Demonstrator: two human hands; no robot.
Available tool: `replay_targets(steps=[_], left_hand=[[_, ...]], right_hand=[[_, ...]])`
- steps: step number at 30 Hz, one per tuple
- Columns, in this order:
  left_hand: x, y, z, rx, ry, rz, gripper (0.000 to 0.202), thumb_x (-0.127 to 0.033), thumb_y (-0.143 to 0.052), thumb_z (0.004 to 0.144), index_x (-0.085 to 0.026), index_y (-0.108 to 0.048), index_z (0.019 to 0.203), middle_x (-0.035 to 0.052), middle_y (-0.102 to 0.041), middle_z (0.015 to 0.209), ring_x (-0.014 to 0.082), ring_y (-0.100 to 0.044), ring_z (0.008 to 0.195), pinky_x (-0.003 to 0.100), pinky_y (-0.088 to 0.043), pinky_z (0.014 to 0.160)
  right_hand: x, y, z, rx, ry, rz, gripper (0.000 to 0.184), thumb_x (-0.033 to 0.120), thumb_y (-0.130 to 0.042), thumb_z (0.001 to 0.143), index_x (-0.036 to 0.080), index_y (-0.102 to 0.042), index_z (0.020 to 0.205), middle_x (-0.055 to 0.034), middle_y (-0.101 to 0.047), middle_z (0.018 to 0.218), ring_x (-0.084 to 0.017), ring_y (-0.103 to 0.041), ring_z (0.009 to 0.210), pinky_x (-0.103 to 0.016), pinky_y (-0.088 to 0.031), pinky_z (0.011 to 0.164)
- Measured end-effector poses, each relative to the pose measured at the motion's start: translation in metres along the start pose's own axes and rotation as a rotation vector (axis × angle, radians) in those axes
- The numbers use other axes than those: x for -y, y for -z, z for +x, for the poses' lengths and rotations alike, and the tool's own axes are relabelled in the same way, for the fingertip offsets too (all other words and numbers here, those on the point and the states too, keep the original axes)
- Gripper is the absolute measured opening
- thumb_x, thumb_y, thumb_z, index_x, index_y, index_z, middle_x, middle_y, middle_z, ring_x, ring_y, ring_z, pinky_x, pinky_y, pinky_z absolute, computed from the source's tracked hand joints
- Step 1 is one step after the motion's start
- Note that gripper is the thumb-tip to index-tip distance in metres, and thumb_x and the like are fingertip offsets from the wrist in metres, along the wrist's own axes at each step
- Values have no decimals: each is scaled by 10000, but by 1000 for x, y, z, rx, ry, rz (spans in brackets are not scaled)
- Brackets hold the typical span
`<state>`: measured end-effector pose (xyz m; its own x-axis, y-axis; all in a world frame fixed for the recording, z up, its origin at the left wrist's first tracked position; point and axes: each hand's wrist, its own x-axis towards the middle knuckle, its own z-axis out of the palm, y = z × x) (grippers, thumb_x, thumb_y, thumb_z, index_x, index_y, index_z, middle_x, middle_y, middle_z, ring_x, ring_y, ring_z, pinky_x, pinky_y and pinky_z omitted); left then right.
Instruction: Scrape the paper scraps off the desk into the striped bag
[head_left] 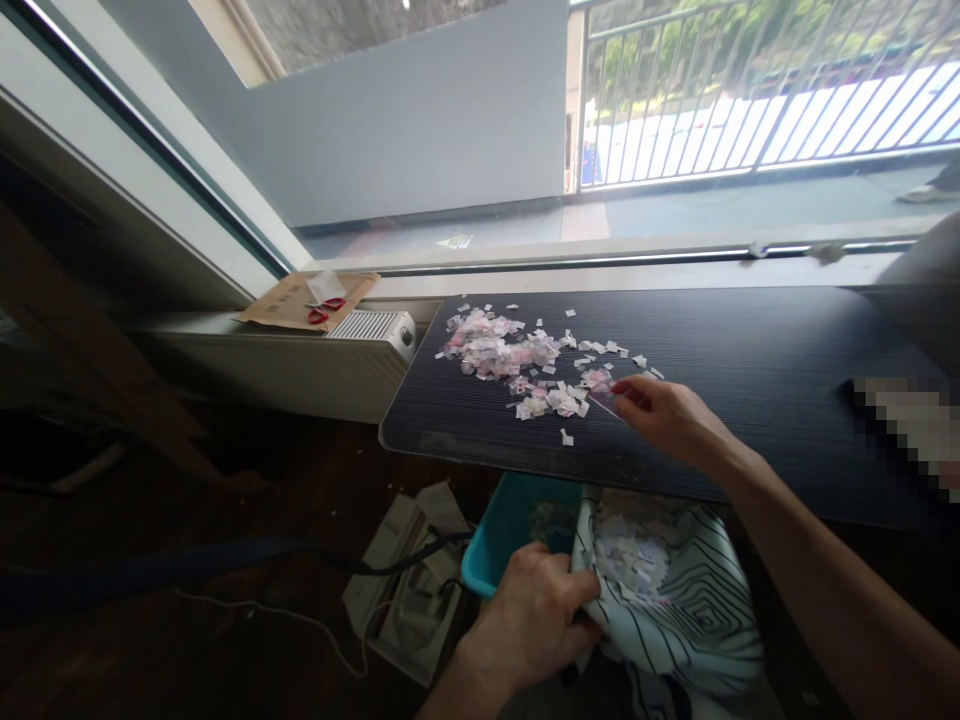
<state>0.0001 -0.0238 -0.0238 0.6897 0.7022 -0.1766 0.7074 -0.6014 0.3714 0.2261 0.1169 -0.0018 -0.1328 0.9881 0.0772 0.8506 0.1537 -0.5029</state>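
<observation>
Small white and pink paper scraps [510, 360] lie heaped on the left part of a dark table [750, 360]. My right hand [671, 415] rests on the table at the heap's right edge, fingers pinched together on a thin pink strip. Below the table's front edge, my left hand [536, 610] is closed on the edge of a white cloth with black line patterns [690, 610]. The cloth forms a hollow that holds more paper scraps [634, 555]. A teal bin [502, 530] sits under the table just behind my left hand.
A window with a metal railing outside runs behind the table. On the sill at left lies a brown envelope [289, 300] with red-handled scissors [324, 310] on it, beside a white radiator [375, 330]. Cables and a cardboard box [409, 590] lie on the dark floor.
</observation>
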Motion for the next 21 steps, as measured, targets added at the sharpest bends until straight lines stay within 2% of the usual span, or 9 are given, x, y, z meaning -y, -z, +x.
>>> replay_targets(steps=[3, 9, 15, 18, 21], left_hand=[[1, -2, 0, 5, 8, -17, 130, -333, -645, 781, -215, -597, 753, -25, -570, 644, 159, -538, 622, 270, -376, 687], [4, -5, 0, -15, 11, -40, 154, -361, -642, 792, -217, -593, 765, -27, -572, 662, 160, -540, 639, 271, -377, 690], [3, -2, 1, 5, 0, -59, 148, -342, -642, 795, -213, -583, 752, -30, -576, 665, 151, -546, 643, 269, -375, 708], [1, -1, 1, 7, 14, -54, 167, -352, -632, 806, -211, -577, 735, -29, -570, 660, 151, -540, 638, 268, -376, 696], [1, -1, 1, 24, 23, -48, 156, -344, -637, 798, -210, -583, 740, -28, -566, 654, 151, -533, 628, 268, -380, 690]], right_hand=[[-8, 4, 4, -85, -67, -75, 282, 353, -458, 837, 226, -642, 1010, -31, -695, 812, -172, -614, 685, -250, -380, 578], [-6, 13, -8, 25, 42, -147, 248, 319, -448, 849, 240, -665, 939, -20, -701, 787, -162, -614, 665, -248, -371, 567], [-12, 11, 13, -105, 65, -209, 290, 320, -425, 877, 269, -661, 1039, -16, -691, 1009, -180, -624, 823, -258, -385, 623], [-18, 6, 17, -92, 60, -246, 307, 319, -413, 886, 272, -666, 1054, -21, -686, 1011, -186, -622, 840, -261, -388, 625], [-20, 7, 4, -30, 123, -206, 306, 328, -418, 888, 264, -675, 1041, -20, -693, 961, -169, -622, 789, -252, -398, 630]])
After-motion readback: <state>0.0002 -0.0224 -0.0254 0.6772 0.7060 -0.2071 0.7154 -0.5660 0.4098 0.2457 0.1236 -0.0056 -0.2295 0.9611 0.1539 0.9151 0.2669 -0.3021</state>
